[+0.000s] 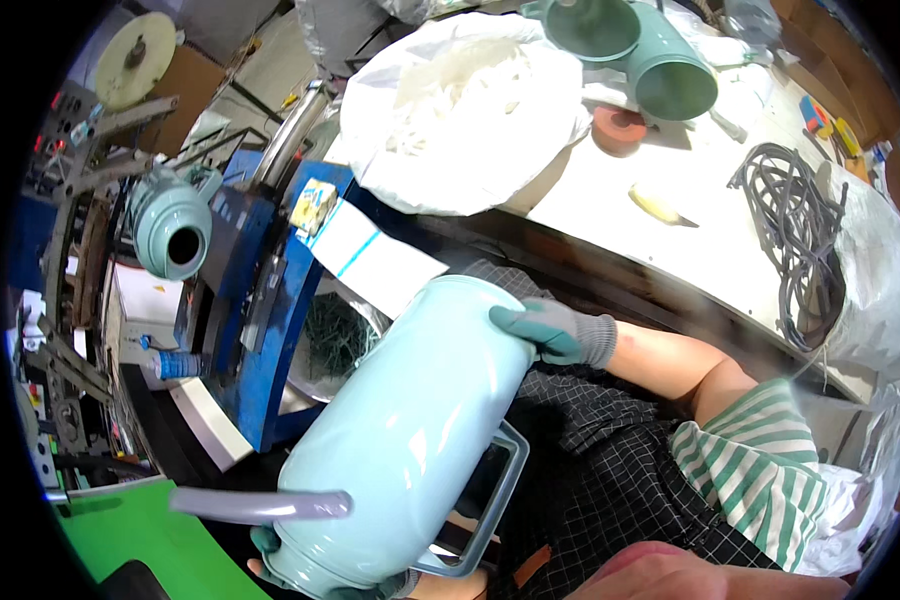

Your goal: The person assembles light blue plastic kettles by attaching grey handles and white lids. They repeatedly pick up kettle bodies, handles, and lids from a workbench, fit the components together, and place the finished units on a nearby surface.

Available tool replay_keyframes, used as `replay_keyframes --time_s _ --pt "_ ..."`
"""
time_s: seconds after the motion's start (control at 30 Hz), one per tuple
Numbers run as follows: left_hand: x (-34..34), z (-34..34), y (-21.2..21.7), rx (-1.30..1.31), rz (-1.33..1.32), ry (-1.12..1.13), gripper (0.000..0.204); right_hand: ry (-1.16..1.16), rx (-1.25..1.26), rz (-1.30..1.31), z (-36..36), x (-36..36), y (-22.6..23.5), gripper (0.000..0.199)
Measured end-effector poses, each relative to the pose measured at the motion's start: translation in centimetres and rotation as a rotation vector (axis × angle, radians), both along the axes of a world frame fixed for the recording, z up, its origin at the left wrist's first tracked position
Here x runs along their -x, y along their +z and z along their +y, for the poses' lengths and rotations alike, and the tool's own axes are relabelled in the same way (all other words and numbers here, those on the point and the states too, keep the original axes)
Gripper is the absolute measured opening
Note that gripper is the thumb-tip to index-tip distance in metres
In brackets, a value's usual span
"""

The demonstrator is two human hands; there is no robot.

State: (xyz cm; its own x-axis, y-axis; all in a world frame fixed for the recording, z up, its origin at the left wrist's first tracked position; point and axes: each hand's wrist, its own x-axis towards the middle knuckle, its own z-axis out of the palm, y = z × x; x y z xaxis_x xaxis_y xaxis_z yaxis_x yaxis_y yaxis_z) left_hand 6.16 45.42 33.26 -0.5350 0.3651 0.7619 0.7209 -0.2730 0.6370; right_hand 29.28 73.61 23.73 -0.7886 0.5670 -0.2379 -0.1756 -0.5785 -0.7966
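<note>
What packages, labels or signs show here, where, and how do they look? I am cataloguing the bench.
Small carton: on the blue machine, boxy, yellow and white.
White sheet: beside it on the machine, rectangular, with a blue stripe.
Big white sack: on the table edge, open, bulging.
Bottle: lower left, blue label.

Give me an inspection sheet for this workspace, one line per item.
Surface: white worktable, partly covered.
Job's things: pale blue flask body with grey handle, lying tilted across the lap.
Clutter: white sack, green funnels, brown tape roll.
Grip: right hand, gloved, on the upper end; left hand, gloved, under the lower end.
Cables: black coil on table; grey hose at the flask.
Surroundings: blue machine, second flask.
</note>
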Motion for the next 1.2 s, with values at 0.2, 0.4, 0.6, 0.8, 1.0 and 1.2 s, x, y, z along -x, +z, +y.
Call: replay_keyframes --time_s 0.2,0.4,0.6,0.8,1.0,1.2 --pt "-2.5 6.3 -1.1 0.105 -0.096 -0.117 0.103 -0.800 -1.060 -0.089 6.2 -7.4 4.0 0.053" --pt "-0.4 4.6 -7.5 0.148 -0.592 -0.191 0.048 -1.043 -1.494 -1.577 23.1 -27.5 -0.2 0.050" --pt "-0.9 3.5 -11.9 0.315 -0.496 -0.237 0.048 -0.791 -1.201 -1.862 31.5 -34.5 -3.9 0.047" --pt "-2.9 3.5 -11.0 0.226 -0.849 -0.400 0.051 -1.049 -1.467 -1.561 30.4 -33.9 -7.2 0.044" --pt "-3.4 3.2 -11.6 0.662 -0.129 0.091 0.069 -0.977 -1.526 -0.442 10.0 -11.9 -11.9 0.046" --pt "2.2 -1.1 -13.1 0.482 0.079 0.416 0.070 -0.156 -1.534 -0.303 -3.3 2.6 -8.6 0.050"
